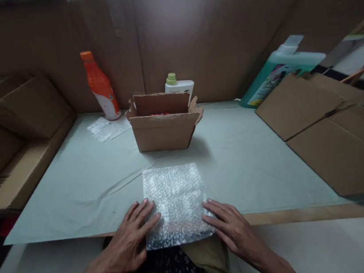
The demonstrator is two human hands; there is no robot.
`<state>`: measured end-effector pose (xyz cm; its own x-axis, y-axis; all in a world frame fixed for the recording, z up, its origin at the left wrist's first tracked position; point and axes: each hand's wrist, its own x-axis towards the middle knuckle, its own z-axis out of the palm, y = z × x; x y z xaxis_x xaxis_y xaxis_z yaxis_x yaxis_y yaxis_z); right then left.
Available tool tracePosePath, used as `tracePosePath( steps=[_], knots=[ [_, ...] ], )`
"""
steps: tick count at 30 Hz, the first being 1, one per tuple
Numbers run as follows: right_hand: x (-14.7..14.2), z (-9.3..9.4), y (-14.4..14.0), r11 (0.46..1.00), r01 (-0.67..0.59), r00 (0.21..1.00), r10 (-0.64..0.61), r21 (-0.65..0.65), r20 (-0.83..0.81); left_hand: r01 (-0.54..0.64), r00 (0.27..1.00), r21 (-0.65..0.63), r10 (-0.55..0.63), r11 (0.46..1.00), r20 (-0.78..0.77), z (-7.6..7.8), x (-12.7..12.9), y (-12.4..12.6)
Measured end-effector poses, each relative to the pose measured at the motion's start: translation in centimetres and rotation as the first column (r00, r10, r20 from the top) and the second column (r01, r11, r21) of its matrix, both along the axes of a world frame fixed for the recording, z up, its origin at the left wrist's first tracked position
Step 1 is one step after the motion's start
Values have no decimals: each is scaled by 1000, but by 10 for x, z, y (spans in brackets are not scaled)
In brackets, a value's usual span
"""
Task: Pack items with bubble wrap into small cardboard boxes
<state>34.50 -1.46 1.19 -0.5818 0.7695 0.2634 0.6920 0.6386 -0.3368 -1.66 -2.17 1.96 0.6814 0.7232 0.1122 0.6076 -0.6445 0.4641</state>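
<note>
A sheet of bubble wrap (177,200) lies flat at the table's front edge, its near end sticking out past the edge. My left hand (134,232) rests with fingers stretched out on its left side. Along the right side, my right hand (229,224) touches the wrap with its fingers extended. Just beyond the sheet stands an open cardboard box (163,132), flaps up, with something red barely showing inside; most of its contents are hidden by the front wall.
Behind the box are an orange bottle (104,91), smaller bubble wrap pieces (109,128) and a white bottle with a green cap (178,85). A green jug (271,75) leans at right behind folded cardboard (344,146). More cardboard (30,107) stands left; a cardboard wall (189,41) closes the back.
</note>
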Motion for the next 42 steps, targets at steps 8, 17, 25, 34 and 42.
tracePosePath(
  steps=[8,17,25,34,42],
  knots=[
    [-13,33,3,923,165,856,-309,-347,-414,-228,892,-119,256,966,371,-12,19,5],
    [-55,13,56,799,430,649,-598,-421,-471,-592,704,-286,657,753,270,-4,36,31],
    [-51,-23,88,847,531,840,-527,4,-128,-626,771,41,626,779,-119,-7,36,57],
    [-48,8,80,863,408,850,-478,-298,-220,-621,774,-146,632,770,43,-1,34,68],
    [-90,17,6,845,187,845,-399,-500,-357,-379,925,-12,379,925,-7,35,32,143]
  ],
)
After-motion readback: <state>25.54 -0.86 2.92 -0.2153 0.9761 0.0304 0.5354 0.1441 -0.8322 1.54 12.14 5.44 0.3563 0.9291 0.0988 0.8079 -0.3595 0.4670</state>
